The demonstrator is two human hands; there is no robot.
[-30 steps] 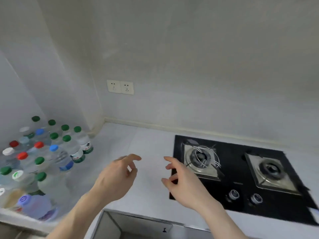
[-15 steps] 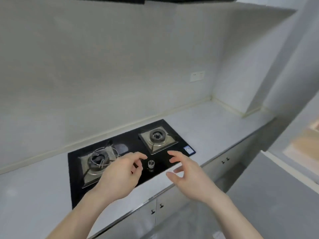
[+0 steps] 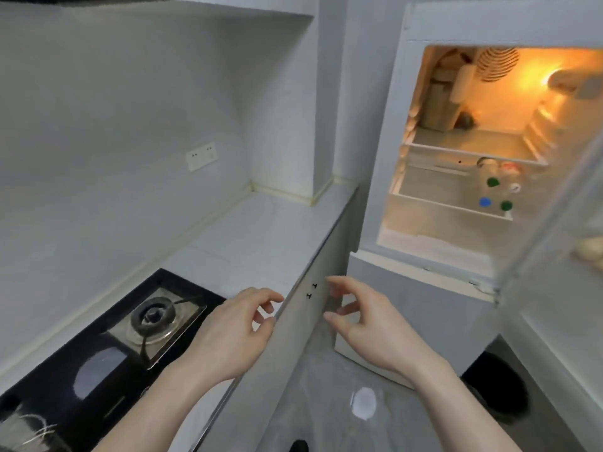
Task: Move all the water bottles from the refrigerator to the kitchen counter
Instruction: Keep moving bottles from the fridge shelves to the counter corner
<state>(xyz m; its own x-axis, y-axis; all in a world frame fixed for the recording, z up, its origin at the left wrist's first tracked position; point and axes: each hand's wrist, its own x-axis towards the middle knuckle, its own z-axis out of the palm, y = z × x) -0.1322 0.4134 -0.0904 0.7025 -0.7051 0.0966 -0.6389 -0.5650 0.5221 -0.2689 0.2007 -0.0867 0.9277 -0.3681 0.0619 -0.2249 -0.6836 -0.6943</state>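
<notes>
The refrigerator [image 3: 385,177] stands at the right with its door swung open and its inside lit orange. On a lower shelf stand several water bottles [image 3: 497,190], seen from above by their green, blue and white caps. The grey kitchen counter [image 3: 261,233] runs along the left wall up to the refrigerator. My left hand [image 3: 228,334] hovers over the counter's front edge, fingers apart and holding nothing. My right hand [image 3: 368,324] hangs over the floor in front of the refrigerator's lower part, fingers curled loosely and holding nothing.
A black gas stove [image 3: 107,347] with a burner is set into the counter at lower left. A wall socket [image 3: 201,156] sits above the counter. The open refrigerator door [image 3: 554,288] fills the right side. A dark bin [image 3: 499,389] stands on the floor below it.
The view has swung right from the bottles on the counter, past the stove, to the open refrigerator. Both hands stay empty in front of me.
</notes>
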